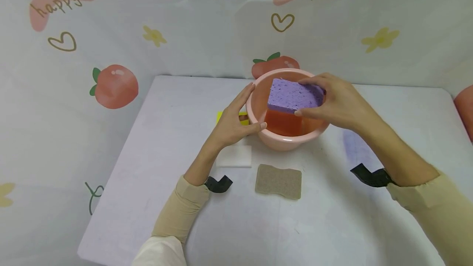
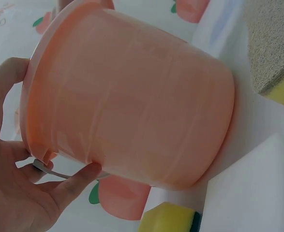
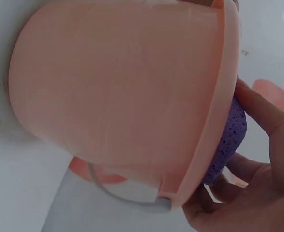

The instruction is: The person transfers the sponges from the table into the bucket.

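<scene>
A pink bucket (image 1: 284,136) stands on the white table (image 1: 170,106), with something orange (image 1: 283,122) inside it. My right hand (image 1: 301,97) grips a purple sponge (image 1: 292,95) by its edges, level over the bucket's mouth. In the right wrist view the purple sponge (image 3: 231,135) sits at the rim of the bucket (image 3: 117,87), between the fingers (image 3: 272,121) of that hand. My left hand (image 1: 255,106) rests against the bucket's left side, fingers fairly straight on the rim and thumb on the wall. The left wrist view shows the bucket (image 2: 132,106) touched by my fingertips (image 2: 86,174).
A yellow sponge (image 1: 221,116) lies behind my left hand. In front of the bucket lie a white sponge (image 1: 234,157) and a tan scouring pad (image 1: 278,181). A fruit-print cloth (image 1: 111,32) hangs behind the table. The bucket has a thin pale handle (image 3: 127,195).
</scene>
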Demonstrator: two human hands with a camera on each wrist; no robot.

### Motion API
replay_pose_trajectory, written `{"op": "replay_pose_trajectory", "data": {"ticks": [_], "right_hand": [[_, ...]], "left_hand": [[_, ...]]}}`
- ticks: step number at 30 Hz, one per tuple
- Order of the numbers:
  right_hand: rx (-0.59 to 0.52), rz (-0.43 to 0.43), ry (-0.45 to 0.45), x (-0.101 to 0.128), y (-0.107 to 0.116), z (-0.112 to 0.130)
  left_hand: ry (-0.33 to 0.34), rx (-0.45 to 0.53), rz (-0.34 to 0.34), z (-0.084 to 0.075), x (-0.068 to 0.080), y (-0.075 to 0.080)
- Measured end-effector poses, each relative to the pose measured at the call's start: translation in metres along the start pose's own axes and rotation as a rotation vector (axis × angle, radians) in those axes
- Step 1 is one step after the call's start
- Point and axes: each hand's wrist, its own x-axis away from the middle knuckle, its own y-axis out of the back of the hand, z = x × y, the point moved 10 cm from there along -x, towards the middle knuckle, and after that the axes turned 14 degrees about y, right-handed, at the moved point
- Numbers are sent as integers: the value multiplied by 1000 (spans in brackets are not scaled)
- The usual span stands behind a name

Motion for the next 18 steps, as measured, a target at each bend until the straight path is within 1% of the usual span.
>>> {"op": "replay_pose_trajectory", "data": {"ticks": [4,11,18], "right_hand": [[-2,8,-21,-4,-6,-2],[-24,12,-1,-10,-15,2],[21,9,-1,-16,-18,6]], "left_hand": [[0,-1,-4,0,0,0],[1,-9,-4,1,-1,0],[8,-4,5,1,-1,0]]}}
